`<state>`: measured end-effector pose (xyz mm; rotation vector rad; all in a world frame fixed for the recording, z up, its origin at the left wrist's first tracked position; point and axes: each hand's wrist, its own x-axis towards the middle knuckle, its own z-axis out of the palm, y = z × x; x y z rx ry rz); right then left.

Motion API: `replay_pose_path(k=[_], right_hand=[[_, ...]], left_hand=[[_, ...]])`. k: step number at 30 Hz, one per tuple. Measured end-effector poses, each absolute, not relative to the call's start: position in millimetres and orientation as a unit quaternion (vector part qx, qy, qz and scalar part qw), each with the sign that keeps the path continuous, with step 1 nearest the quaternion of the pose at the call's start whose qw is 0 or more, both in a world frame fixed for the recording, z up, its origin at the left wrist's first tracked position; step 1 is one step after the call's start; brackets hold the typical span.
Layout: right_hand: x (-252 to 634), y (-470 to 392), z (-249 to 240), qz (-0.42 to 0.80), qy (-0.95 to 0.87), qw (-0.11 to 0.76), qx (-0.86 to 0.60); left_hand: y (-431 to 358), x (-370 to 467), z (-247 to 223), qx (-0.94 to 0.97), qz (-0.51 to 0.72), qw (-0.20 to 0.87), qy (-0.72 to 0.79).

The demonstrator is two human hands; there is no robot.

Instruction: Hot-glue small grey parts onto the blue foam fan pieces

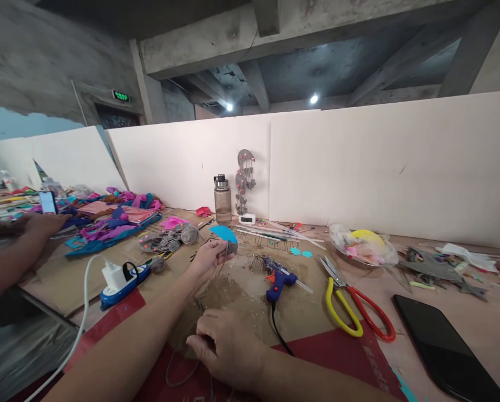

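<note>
My left hand [210, 257] reaches out over the brown cardboard sheet [241, 290] and pinches a small grey felt piece [232, 248] with a thin wire hanging below it. Just beyond it lies a blue paper disc [223, 233]. My right hand [228, 346] rests close to me on the cardboard's near edge, fingers curled down on the thin wire [178, 371], which loops out below the hand. A blue glue gun [279, 279] lies to the right of both hands, its black cord running toward me.
Yellow and red scissors [350, 307] and a black phone [442, 346] lie to the right. A power strip [119, 276], grey felt flowers [170, 240] and a co-worker's arms [19, 245] are to the left. A bottle [222, 198] and a grey hanging ornament [244, 178] stand by the white partition.
</note>
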<state>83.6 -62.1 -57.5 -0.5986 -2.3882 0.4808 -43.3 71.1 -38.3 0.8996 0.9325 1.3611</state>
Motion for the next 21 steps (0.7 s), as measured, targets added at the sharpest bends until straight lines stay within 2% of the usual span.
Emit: replay_pose_path(k=[8,21], right_hand=[[87.4,-61.1,-57.6,0.210,-0.878,0.345,-0.256],[92.5,-56.4,-55.0,0.082,-0.840,0.410,-0.345]], left_hand=[[69.9,-35.4,-42.5,0.360,0.568,0.626,0.395],[69.2,-35.5,-42.2,0.345,0.595,0.630,0.360]])
